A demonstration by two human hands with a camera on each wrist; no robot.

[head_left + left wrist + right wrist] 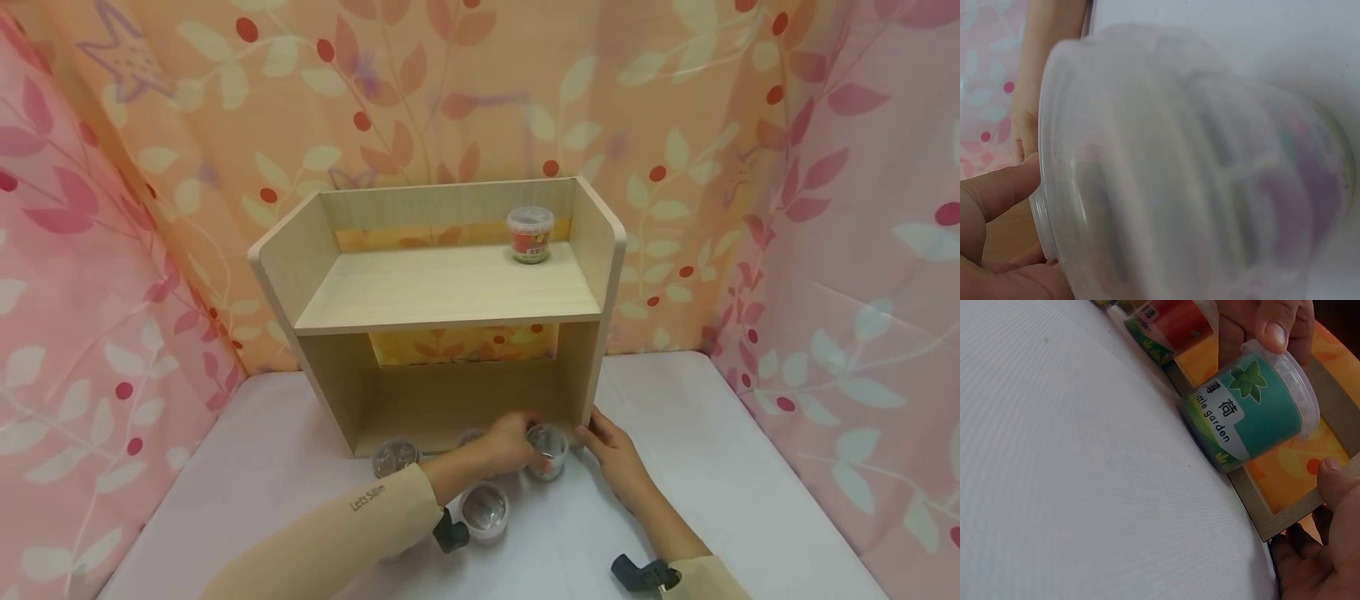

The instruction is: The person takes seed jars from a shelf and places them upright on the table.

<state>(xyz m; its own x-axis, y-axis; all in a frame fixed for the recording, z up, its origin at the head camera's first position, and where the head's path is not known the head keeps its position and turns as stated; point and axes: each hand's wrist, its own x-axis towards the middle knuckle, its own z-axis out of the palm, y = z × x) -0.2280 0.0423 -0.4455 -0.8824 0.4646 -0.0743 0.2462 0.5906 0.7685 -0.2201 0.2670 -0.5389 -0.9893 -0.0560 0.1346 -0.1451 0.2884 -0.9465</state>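
Note:
A clear plastic tub with a green mint label stands on the white cloth by the shelf's front right corner. My left hand pinches this tub by its lidded rim, the thumb lying over the edge in the right wrist view. Around the bottom of the right side panel of the wooden shelf, my right hand has its thumb in front and its fingers on the outer side. Another clear tub with a purple label fills much of the left wrist view, blurred.
On the shelf's upper board, at right, stands a red-labelled tub. More clear tubs sit along the front: one at left, one below my left wrist, one partly behind the hand. Floral curtains surround the table.

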